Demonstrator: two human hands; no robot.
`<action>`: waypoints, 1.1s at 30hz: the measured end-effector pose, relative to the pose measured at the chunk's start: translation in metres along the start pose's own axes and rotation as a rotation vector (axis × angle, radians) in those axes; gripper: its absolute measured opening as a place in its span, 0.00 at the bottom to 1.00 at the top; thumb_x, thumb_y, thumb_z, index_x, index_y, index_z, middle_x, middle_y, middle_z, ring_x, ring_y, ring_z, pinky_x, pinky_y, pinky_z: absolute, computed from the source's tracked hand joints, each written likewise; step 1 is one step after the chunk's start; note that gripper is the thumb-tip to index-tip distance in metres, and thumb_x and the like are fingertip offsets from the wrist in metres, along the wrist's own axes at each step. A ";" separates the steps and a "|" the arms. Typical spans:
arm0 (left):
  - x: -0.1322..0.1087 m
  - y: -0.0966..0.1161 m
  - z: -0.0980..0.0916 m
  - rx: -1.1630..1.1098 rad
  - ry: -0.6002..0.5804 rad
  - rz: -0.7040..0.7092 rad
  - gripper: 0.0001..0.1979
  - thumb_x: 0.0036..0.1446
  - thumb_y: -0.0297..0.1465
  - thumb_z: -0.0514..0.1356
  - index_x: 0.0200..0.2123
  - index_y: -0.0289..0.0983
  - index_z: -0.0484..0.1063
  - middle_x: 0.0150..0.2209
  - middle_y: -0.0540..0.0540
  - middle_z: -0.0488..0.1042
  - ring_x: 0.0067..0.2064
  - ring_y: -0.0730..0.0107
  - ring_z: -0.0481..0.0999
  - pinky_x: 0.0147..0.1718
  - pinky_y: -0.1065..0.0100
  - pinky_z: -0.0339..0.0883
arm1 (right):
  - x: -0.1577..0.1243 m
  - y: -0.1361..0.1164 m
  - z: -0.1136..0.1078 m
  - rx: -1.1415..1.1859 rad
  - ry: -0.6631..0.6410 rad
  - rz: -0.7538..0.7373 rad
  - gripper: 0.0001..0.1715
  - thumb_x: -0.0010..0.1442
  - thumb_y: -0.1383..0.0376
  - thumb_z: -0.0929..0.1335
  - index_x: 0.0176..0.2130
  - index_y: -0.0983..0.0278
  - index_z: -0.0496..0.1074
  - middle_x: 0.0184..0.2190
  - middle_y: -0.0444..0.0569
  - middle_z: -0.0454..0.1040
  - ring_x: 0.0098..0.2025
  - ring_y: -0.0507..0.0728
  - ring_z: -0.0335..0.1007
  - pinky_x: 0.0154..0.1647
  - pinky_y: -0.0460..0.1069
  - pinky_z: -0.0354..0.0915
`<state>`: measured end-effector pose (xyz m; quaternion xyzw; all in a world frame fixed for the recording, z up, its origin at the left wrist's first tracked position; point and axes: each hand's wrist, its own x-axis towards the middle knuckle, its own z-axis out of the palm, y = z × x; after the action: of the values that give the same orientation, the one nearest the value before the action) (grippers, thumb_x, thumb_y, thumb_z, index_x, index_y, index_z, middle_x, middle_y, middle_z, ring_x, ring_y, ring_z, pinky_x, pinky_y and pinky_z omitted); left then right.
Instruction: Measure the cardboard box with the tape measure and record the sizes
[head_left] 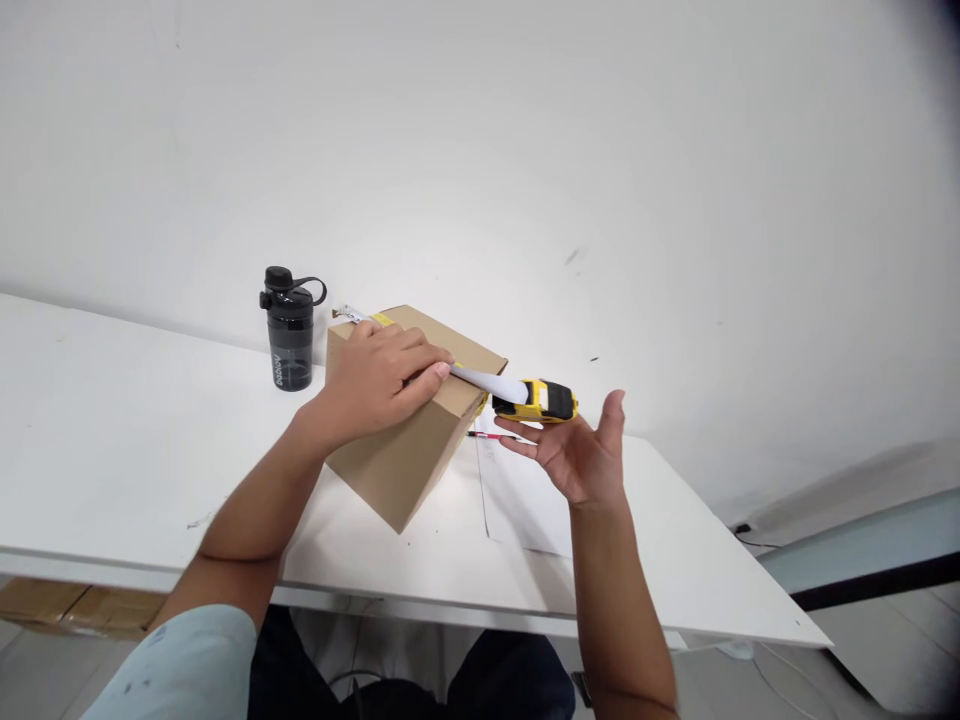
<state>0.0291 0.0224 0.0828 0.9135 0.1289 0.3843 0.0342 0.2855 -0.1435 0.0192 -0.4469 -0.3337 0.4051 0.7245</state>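
A brown cardboard box (405, 460) stands at an angle on the white table. My left hand (386, 380) lies across its top, pressing down the pulled-out blade (487, 382) of a tape measure. The yellow and black tape measure case (551, 400) is off the box's right side, above my right hand (577, 455). That hand is palm up with its thumb apart and fingers spread beneath the case; it is not wrapped round it. The blade's far end shows past my left fingers at the box's back left corner.
A dark shaker bottle (291, 340) stands left of the box, near the wall. Right of the box, a white paper sheet (525, 500) lies on the table (150, 430) with a pink pen (487, 435). Cardboard (90, 608) lies below the table at left.
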 end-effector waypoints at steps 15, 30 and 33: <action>-0.002 0.003 -0.002 -0.025 0.006 -0.048 0.20 0.74 0.40 0.49 0.45 0.41 0.80 0.42 0.46 0.85 0.45 0.56 0.80 0.51 0.50 0.58 | 0.016 -0.006 0.029 0.040 0.292 -0.468 0.34 0.49 0.46 0.83 0.50 0.53 0.74 0.51 0.48 0.79 0.52 0.59 0.81 0.39 0.52 0.81; 0.001 -0.006 0.006 0.058 0.035 -0.027 0.24 0.77 0.43 0.47 0.46 0.40 0.82 0.42 0.44 0.83 0.44 0.56 0.78 0.50 0.52 0.58 | 0.008 -0.025 0.059 -0.343 0.197 -1.404 0.15 0.59 0.60 0.77 0.43 0.54 0.72 0.51 0.47 0.82 0.60 0.67 0.81 0.50 0.63 0.79; 0.001 -0.009 0.009 0.101 0.049 -0.021 0.26 0.78 0.43 0.45 0.49 0.40 0.82 0.43 0.42 0.82 0.45 0.55 0.78 0.49 0.52 0.60 | 0.008 -0.022 0.074 -0.391 0.226 -1.466 0.15 0.61 0.63 0.76 0.47 0.54 0.75 0.51 0.49 0.82 0.64 0.68 0.79 0.52 0.64 0.80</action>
<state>0.0340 0.0312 0.0761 0.9029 0.1585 0.3993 -0.0112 0.2327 -0.1145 0.0686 -0.2701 -0.5342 -0.2938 0.7453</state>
